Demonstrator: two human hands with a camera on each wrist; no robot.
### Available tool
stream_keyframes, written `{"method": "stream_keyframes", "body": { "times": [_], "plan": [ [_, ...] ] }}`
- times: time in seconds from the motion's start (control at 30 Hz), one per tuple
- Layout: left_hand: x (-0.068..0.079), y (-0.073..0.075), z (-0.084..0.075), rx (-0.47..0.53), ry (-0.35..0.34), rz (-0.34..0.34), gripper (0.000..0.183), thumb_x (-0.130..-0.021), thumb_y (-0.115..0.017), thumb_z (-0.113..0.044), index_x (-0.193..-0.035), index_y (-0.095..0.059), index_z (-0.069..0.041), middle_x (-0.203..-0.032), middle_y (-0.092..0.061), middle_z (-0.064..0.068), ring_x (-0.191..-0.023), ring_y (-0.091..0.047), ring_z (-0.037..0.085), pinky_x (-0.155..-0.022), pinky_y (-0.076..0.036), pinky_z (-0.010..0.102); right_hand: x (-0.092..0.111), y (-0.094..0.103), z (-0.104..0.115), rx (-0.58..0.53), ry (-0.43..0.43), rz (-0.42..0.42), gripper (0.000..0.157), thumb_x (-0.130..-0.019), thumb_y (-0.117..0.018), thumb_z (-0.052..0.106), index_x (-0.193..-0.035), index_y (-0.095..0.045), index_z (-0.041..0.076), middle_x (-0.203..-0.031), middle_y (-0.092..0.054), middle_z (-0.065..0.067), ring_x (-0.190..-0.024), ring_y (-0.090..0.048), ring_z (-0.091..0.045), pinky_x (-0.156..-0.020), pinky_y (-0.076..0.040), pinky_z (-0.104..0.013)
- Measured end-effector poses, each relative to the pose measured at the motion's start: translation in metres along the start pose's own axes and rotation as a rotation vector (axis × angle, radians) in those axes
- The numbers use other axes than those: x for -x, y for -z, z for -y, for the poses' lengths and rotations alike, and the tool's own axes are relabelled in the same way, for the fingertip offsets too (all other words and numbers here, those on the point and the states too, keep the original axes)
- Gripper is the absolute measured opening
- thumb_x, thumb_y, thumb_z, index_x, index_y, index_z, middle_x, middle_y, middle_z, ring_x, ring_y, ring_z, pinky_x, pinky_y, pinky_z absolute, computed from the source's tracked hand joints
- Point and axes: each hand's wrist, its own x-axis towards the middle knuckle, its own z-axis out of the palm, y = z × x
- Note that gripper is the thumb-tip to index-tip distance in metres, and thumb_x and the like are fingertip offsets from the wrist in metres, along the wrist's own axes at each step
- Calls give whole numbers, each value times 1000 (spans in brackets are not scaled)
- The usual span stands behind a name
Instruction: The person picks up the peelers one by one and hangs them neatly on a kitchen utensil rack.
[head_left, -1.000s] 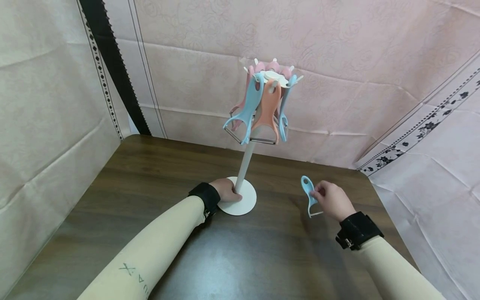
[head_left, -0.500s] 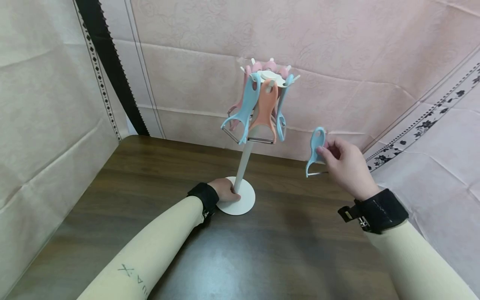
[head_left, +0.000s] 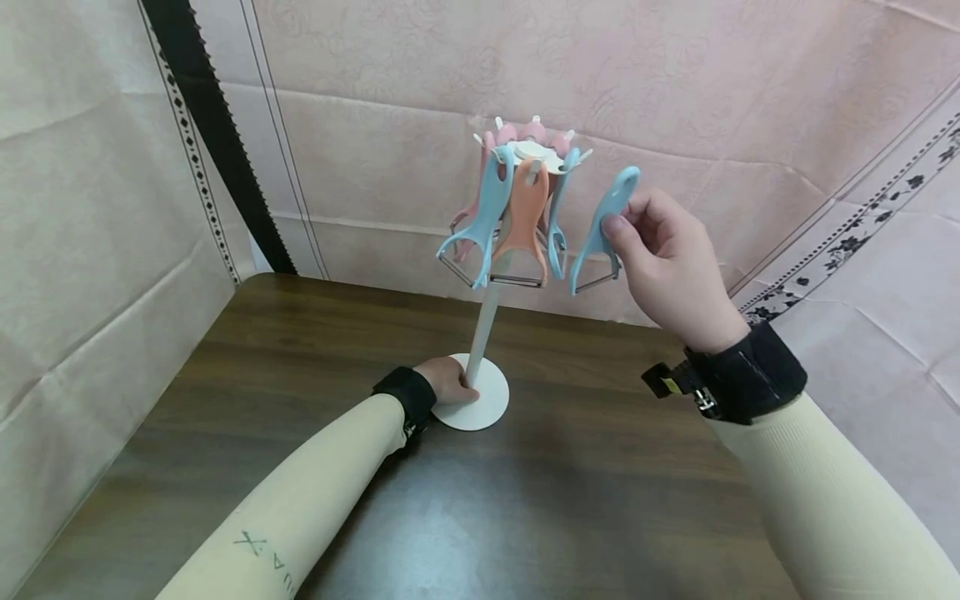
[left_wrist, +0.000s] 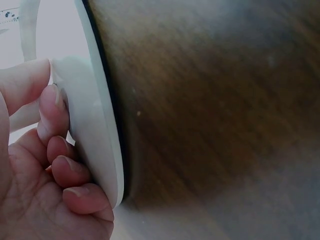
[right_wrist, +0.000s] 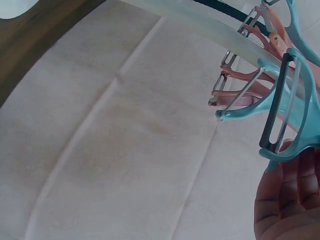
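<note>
A white stand with a round base point(head_left: 491, 404) and a slim pole point(head_left: 484, 325) rises from the table. My left hand point(head_left: 447, 382) grips the foot of the pole, and in the left wrist view its curled fingers point(left_wrist: 72, 172) lie close over the base. Y-shaped peelers hang from the hooks on top: a blue peeler point(head_left: 492, 200) at the front left, an orange peeler point(head_left: 528, 204), another blue peeler point(head_left: 556, 229), and pink peelers point(head_left: 534, 131) behind. My right hand point(head_left: 675, 262) pinches a separate blue peeler point(head_left: 613, 202) between thumb and fingers, raised just right of the hanging ones, blade end down.
The brown wooden table point(head_left: 315, 358) runs beneath the stand. Pale patterned cloth point(head_left: 390, 100) covers the wall close behind it, with more cloth point(head_left: 97, 250) along the left and right sides. A black strip point(head_left: 225, 142) runs down the back left corner.
My right hand has lifted the blue peeler from low over the table at the right, up and then left towards the top of the stand. The left hand stays at the pole's foot.
</note>
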Motion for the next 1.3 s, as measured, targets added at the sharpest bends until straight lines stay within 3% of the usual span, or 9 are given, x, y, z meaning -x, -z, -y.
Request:
{"method": "stream_keyframes", "body": {
  "times": [0.67, 1.3],
  "plan": [
    [5, 3, -2, -14, -18, -7, 33, -89, -68, -37, -97, -72, -5, -86, -65, 2, -81, -58, 18, -80, -47, 33, -15, -15, 14, -96, 11, 5, 16, -97, -59, 11, -100, -60, -4, -81, -60, -11, -69, -53, -16, -59, -40, -23],
    [12, 6, -6, -17, -21, -1, 33, -90, -67, -36, -99, -71, -5, -89, -65, 3, -82, -58, 19, -81, -47, 33, -13, -19, 14, -86, -22, 27, 19, -98, -58, 15, -101, -61, -4, -83, -63, -10, -72, -57, -17, -61, -44, -22]
  ]
}}
